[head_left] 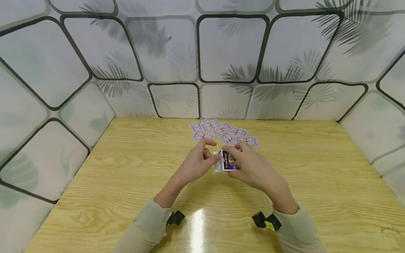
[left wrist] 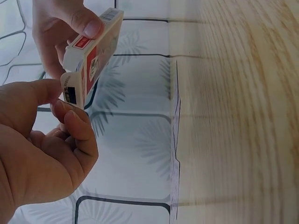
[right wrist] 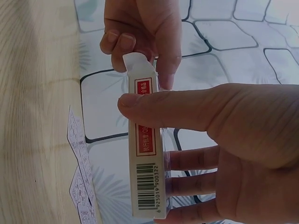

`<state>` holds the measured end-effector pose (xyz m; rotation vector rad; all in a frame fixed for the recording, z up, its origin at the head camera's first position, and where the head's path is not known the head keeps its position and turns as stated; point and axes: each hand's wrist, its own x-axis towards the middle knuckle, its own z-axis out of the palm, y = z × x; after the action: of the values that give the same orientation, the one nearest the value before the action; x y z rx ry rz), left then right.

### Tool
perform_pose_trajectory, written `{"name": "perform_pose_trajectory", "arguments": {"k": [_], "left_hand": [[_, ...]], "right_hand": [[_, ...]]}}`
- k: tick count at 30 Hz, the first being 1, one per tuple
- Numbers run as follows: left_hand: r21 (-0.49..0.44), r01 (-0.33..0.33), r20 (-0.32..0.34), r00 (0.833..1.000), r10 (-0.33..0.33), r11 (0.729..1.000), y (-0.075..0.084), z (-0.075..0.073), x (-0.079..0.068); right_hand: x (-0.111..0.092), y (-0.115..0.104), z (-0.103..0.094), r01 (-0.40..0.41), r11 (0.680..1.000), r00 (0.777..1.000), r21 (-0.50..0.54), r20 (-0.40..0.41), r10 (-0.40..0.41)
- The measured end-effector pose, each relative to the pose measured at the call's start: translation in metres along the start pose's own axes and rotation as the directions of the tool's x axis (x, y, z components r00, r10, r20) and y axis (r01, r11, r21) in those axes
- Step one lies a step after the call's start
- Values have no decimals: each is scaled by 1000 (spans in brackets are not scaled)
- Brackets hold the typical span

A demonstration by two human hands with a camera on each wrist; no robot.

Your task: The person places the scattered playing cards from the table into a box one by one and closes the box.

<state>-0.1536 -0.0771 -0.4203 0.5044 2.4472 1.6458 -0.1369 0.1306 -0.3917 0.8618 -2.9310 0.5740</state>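
Observation:
A small playing-card box (head_left: 231, 161), purple and dark on its face in the head view, is held above the table. My right hand (head_left: 254, 168) grips it, thumb along one narrow side and fingers on the opposite side. That narrow side shows red print and a barcode (right wrist: 147, 186) in the right wrist view. At the box's end, a white flap (right wrist: 135, 61) stands out. My left hand (head_left: 197, 161) is at this end, its thumb and curled fingers meeting at the flap's corner. Clear plastic (head_left: 217, 166) shows beside the box near the left thumb.
Several purple-patterned cards (head_left: 223, 129) lie spread and overlapping on the wooden table (head_left: 133, 168), beyond the hands. A pale patterned curtain or wall covering (head_left: 232, 49) stands behind and at both sides. Black devices (head_left: 267, 221) sit at both wrists.

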Motion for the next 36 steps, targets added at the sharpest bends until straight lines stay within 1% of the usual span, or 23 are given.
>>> {"name": "perform_pose_trajectory", "arguments": {"k": [3,7,12,17,20,22,25,28,30,32,36], "left_hand": [[4,20,-33,999,-20,1000,-4,-2,2],[10,39,-84,996,-38,999,-10,-9,7],[55,62,-130,990,-54,997,-15,-19,13],[132,111,-132,987,-94,985,-23,-27,20],[200,139,-127,985,-115,970,-29,-29,29],[253,157,-121,984,-129,955,-32,-30,37],[335,202,-110,979,-174,920,-37,-32,48],[414,262,-98,965,-243,872,-41,-34,59],[470,300,-97,952,-289,830,-44,-35,65],[533,317,-96,944,-317,784,-47,-34,71],[667,307,-98,939,-330,678,-51,-32,78]], "right_hand": [[-1,2,-2,-18,1000,1000,0,14,18],[-2,3,-5,-49,999,998,7,36,49],[-1,6,-8,-64,998,997,3,38,64],[-1,9,-6,-48,999,999,-18,25,48],[-2,11,-6,-45,999,999,-13,16,45],[-2,12,-6,-46,999,999,-15,13,46],[-3,13,-7,-50,999,999,-12,14,50],[-4,13,-8,-54,998,998,-12,12,54],[-4,14,-8,-54,998,999,-14,8,54],[-4,14,-7,-55,998,998,-14,7,55],[-5,16,-7,-57,998,998,-10,10,57]]}}
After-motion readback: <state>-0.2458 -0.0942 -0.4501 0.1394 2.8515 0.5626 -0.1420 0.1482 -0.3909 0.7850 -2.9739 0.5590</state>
